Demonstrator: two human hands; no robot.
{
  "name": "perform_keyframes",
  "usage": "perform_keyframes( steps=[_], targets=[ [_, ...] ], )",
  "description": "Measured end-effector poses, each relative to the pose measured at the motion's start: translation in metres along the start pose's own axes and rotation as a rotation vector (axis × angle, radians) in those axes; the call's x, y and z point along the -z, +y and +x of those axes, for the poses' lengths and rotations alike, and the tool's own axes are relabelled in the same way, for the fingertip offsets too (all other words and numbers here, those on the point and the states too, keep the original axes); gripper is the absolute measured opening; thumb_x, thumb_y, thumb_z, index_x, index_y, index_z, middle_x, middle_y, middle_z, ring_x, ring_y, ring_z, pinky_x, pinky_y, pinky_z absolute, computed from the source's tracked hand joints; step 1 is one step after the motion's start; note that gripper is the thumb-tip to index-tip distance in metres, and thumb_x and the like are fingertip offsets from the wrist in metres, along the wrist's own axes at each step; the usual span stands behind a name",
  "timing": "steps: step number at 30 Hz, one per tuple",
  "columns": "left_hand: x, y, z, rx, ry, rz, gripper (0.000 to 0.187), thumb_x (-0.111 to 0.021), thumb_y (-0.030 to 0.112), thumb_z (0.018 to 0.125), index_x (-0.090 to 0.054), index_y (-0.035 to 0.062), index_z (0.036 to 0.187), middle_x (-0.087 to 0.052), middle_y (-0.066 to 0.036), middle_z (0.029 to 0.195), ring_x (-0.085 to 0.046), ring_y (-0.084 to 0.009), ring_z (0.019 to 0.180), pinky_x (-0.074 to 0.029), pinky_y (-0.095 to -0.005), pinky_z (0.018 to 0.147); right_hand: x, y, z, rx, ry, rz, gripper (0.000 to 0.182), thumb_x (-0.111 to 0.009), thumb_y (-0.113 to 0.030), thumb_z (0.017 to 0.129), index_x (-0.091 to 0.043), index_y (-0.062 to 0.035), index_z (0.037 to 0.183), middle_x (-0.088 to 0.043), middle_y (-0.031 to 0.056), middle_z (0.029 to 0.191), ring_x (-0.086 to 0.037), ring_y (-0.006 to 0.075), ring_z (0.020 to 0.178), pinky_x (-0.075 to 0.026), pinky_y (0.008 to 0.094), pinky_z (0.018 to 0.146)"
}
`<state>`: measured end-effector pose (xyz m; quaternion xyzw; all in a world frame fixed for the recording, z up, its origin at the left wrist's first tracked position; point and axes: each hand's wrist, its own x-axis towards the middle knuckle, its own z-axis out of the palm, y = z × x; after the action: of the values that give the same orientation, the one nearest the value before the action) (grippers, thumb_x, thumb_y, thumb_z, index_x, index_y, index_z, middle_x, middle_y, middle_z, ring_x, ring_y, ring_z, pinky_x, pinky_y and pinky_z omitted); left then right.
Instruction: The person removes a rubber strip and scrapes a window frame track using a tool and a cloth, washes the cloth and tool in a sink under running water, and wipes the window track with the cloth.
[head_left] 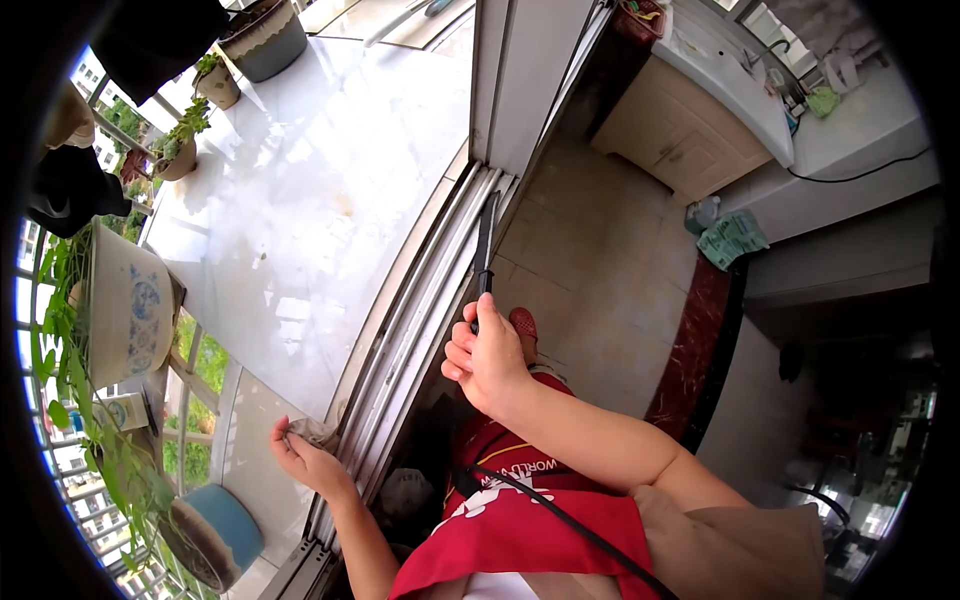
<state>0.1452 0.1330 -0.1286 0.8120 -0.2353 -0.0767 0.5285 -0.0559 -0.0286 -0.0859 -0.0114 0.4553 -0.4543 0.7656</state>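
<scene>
My right hand (495,355) is closed around the handle of a long, narrow black tool (484,240), shaped like a slim knife. The tool's far end lies over the sliding-door track (425,275), close to the foot of the door frame (515,90). My left hand (308,466) is lower down, on the other side of the track, with its fingers curled at a crumpled greyish cloth (316,432). Part of the cloth hangs beside the pale sill, near the rails.
Left of the track is a glossy white surface (290,220) with potted plants, including a large white-and-blue planter (130,305) and a blue pot (215,535). On the right are a tiled floor (580,240), a sink cabinet (680,125) and a green bag (733,240).
</scene>
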Motion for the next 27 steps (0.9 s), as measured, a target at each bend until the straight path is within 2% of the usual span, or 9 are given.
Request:
perform_keyframes(
  steps=[5,8,11,12,14,18,22,24,27],
  targets=[
    [-0.001,-0.015,-0.001,-0.103,-0.004,0.042,0.024,-0.038,0.0,0.096,-0.056,-0.0041,0.111,-0.057,-0.012,0.109,-0.054,-0.0215,0.102,-0.041,-0.032,0.094,-0.002,0.004,0.012,-0.016,-0.058,0.115,0.035,-0.032,-0.046,0.104,-0.039,-0.0158,0.087,-0.03,-0.0032,0.056,-0.026,0.0104,0.044,-0.029,0.0286,0.045],
    [-0.005,-0.013,-0.002,-0.15,-0.003,0.042,0.024,-0.038,-0.001,0.095,-0.056,-0.0048,0.109,-0.057,-0.012,0.107,-0.054,-0.0219,0.101,-0.041,-0.0322,0.094,0.001,0.02,-0.021,-0.108,-0.06,0.074,0.036,-0.031,-0.045,0.105,-0.043,-0.0161,0.087,-0.03,-0.0033,0.055,-0.028,0.0115,0.045,-0.031,0.0291,0.048],
    [-0.006,-0.011,-0.004,-0.16,-0.007,0.08,0.024,-0.038,-0.001,0.094,-0.056,-0.005,0.109,-0.057,-0.012,0.107,-0.054,-0.0218,0.099,-0.042,-0.0321,0.092,-0.003,0.022,0.005,-0.011,-0.054,0.184,0.036,-0.033,-0.045,0.104,-0.042,-0.0151,0.088,-0.031,-0.0026,0.056,-0.031,0.0114,0.047,-0.032,0.0294,0.05],
    [-0.005,-0.01,-0.001,-0.156,-0.01,0.064,0.024,-0.038,-0.002,0.094,-0.056,-0.0051,0.108,-0.057,-0.012,0.106,-0.055,-0.0218,0.098,-0.043,-0.0318,0.092,-0.013,0.021,0.029,0.123,0.01,-0.001,0.036,-0.033,-0.043,0.104,-0.042,-0.013,0.086,-0.031,-0.0021,0.056,-0.031,0.0114,0.046,-0.031,0.0291,0.047],
    [-0.005,-0.012,-0.003,-0.143,-0.019,0.043,0.024,-0.038,-0.002,0.094,-0.057,-0.0052,0.108,-0.057,-0.012,0.106,-0.055,-0.0217,0.098,-0.043,-0.0315,0.091,-0.02,0.023,0.026,0.154,0.069,-0.13,0.036,-0.035,-0.041,0.105,-0.038,-0.0121,0.082,-0.034,-0.0031,0.058,-0.032,0.0097,0.043,-0.032,0.0274,0.04],
    [-0.006,-0.013,0.001,-0.165,-0.03,0.069,0.023,-0.038,-0.003,0.095,-0.056,-0.0053,0.108,-0.057,-0.012,0.105,-0.055,-0.0213,0.098,-0.043,-0.0312,0.091,-0.007,0.012,0.017,0.171,0.123,-0.224,0.033,-0.042,-0.033,0.104,-0.039,-0.0107,0.081,-0.036,-0.003,0.06,-0.033,0.0065,0.044,-0.03,0.0248,0.039],
    [-0.008,-0.016,0.001,-0.191,-0.029,0.033,0.022,-0.039,-0.003,0.095,-0.057,-0.0052,0.107,-0.058,-0.012,0.104,-0.055,-0.0211,0.097,-0.043,-0.031,0.091,0.001,-0.002,0.017,0.167,0.08,-0.204,0.028,-0.043,-0.034,0.103,-0.044,-0.0091,0.09,-0.038,-0.0026,0.063,-0.031,0.0063,0.045,-0.027,0.0248,0.04],
    [-0.008,-0.015,0.002,-0.183,-0.028,0.038,0.021,-0.038,-0.004,0.095,-0.057,-0.0049,0.106,-0.058,-0.012,0.104,-0.055,-0.021,0.097,-0.043,-0.0308,0.091,0.012,-0.01,0.023,0.127,0.066,-0.464,0.026,-0.045,-0.032,0.103,-0.045,-0.0088,0.09,-0.039,-0.0024,0.064,-0.031,0.0055,0.045,-0.025,0.0233,0.039],
    [-0.009,-0.012,-0.001,-0.167,-0.027,0.028,0.021,-0.038,-0.003,0.095,-0.057,-0.0044,0.106,-0.058,-0.012,0.103,-0.055,-0.0205,0.096,-0.043,-0.0303,0.09,0.033,-0.037,0.025,0.246,-0.041,-0.691,0.031,-0.057,-0.029,0.098,-0.047,-0.008,0.077,-0.042,-0.003,0.057,-0.035,0.0062,0.04,-0.028,0.025,0.035]
  ],
)
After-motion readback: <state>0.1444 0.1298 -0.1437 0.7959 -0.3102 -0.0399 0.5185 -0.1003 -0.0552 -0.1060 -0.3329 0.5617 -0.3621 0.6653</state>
